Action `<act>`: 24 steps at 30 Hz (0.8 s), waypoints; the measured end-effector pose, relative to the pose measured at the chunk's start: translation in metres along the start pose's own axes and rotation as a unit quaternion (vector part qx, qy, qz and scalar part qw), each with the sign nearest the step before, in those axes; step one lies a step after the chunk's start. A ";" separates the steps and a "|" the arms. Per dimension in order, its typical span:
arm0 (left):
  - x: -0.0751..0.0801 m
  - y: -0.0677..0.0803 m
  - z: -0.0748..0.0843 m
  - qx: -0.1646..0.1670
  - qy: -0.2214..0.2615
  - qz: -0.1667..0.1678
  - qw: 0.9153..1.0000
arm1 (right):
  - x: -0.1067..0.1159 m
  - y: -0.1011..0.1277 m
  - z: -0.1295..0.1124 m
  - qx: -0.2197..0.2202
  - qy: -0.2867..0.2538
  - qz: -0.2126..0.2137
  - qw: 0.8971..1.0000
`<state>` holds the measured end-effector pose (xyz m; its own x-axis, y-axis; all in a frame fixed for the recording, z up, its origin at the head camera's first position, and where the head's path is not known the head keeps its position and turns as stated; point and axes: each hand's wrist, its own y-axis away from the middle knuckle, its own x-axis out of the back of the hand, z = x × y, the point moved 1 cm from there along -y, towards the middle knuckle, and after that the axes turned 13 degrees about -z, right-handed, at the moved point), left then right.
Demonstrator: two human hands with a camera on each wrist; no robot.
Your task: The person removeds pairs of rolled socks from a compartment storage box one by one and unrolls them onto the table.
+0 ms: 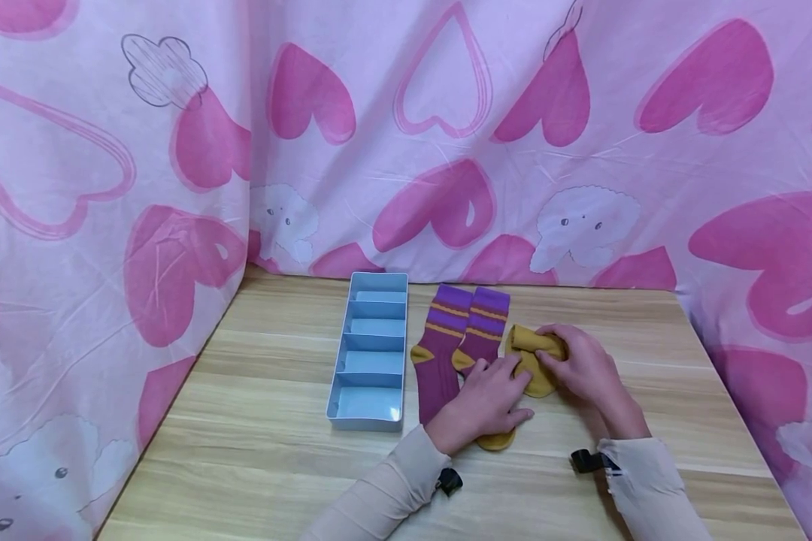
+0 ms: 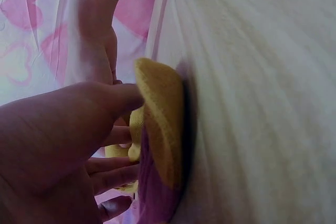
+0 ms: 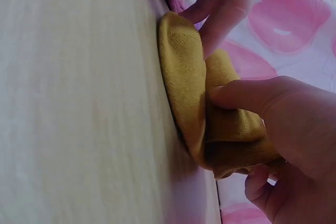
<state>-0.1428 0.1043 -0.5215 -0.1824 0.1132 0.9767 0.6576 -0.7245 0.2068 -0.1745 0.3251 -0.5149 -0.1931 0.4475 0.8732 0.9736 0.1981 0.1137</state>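
Observation:
My right hand (image 1: 582, 364) pinches the rolled part of a mustard sock (image 1: 538, 385), thumb on top of the roll. In the right wrist view, the folded mustard fabric (image 3: 181, 72) lies on the table with the roll above it. My left hand (image 1: 480, 406) reaches over a purple sock, fingers extended to the near edge of the mustard sock. Two purple socks (image 1: 440, 376) with orange stripes and mustard heels lie side by side, partly hidden under this hand. A mustard toe (image 1: 498, 442) pokes out below it, and the left thumb is close over that toe (image 2: 165, 114) in the left wrist view.
Left of the socks stands a light blue organizer box (image 1: 365, 424) with several compartments in a row. The wood-grain table (image 1: 243, 421) meets a pink heart-print curtain (image 1: 440, 150) at the back and both sides. Black wrist straps (image 1: 585, 460) sit at the sleeve cuffs.

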 end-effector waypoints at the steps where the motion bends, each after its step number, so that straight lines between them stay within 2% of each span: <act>1: 0.000 0.000 0.001 0.002 -0.001 -0.002 1.000 | 0.000 0.000 0.000 0.001 -0.001 0.002 1.000; 12: 0.001 0.003 0.006 0.015 0.010 -0.025 1.000 | 0.001 0.001 0.001 0.018 -0.021 0.049 0.998; 21: 0.005 0.010 0.010 0.012 0.003 -0.029 1.000 | -0.003 -0.001 0.001 0.002 -0.007 0.009 1.000; 24: 0.005 0.013 0.012 0.005 -0.008 -0.028 1.000 | -0.005 -0.001 0.002 0.003 0.002 0.013 1.000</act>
<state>-0.1266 0.1039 -0.5139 -0.2070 0.1639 0.9645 0.6540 -0.7100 0.2610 -0.1745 0.3246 -0.5200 -0.1669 0.4486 0.8780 0.9775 0.1916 0.0879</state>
